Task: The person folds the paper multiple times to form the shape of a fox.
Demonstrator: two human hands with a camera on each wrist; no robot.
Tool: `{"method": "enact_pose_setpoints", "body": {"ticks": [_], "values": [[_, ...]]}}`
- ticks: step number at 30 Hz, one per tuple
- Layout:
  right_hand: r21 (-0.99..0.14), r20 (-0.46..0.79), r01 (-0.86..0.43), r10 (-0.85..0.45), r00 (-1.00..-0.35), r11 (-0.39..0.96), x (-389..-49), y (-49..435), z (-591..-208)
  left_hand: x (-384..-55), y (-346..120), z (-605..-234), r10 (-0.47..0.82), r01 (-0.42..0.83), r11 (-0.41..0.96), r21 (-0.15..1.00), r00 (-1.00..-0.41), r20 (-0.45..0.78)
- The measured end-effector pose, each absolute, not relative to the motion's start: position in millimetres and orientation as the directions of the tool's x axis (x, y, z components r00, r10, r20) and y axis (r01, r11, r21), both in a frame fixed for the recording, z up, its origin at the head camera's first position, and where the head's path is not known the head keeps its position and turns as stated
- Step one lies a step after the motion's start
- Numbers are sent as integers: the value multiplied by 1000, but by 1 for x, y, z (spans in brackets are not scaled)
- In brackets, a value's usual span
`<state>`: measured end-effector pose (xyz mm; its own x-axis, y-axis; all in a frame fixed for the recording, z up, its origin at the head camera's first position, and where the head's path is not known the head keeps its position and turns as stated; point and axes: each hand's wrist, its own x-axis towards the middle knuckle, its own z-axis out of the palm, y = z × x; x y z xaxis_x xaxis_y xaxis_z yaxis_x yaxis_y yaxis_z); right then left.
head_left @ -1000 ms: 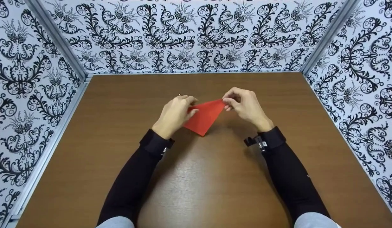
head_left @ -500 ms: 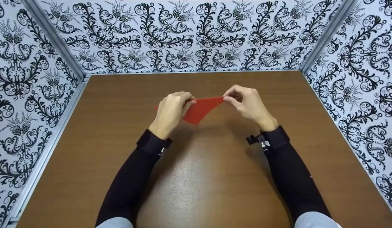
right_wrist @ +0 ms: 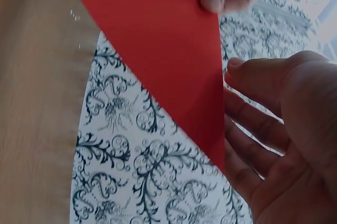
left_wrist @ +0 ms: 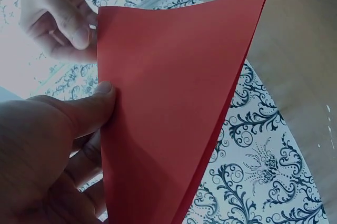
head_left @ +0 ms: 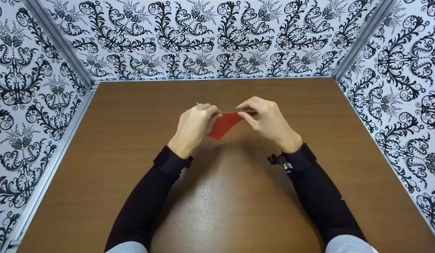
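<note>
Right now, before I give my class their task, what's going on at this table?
A person is handling a folded red paper with both hands above the brown table. The left hand pinches it along one edge, thumb on its face. The right hand is at the same edge, nearer a corner, thumb and forefinger spread apart. Layers show along one slanting side.

Red paper [head_left: 222,125] partly out of sight here!
Left hand [head_left: 193,124] masks much of its left side in the head view; bottom edge crops it in the left wrist view, top edge in the right wrist view.
</note>
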<state>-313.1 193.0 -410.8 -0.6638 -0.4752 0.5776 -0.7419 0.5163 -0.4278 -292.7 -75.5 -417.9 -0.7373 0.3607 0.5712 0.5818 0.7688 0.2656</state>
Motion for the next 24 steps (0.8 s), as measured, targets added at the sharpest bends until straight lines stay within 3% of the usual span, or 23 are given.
{"method": "enact_pose_setpoints", "body": {"ticks": [12, 24], "values": [[-312, 604, -805, -548, -578, 505, -302, 172, -417, -283, -66, -420, 430, 634, 755, 168, -672, 603], [-213, 643, -843, -579, -501, 494, -301, 171, -422, -280, -68, -420, 453, 648, 744, 164, -669, 589]]}}
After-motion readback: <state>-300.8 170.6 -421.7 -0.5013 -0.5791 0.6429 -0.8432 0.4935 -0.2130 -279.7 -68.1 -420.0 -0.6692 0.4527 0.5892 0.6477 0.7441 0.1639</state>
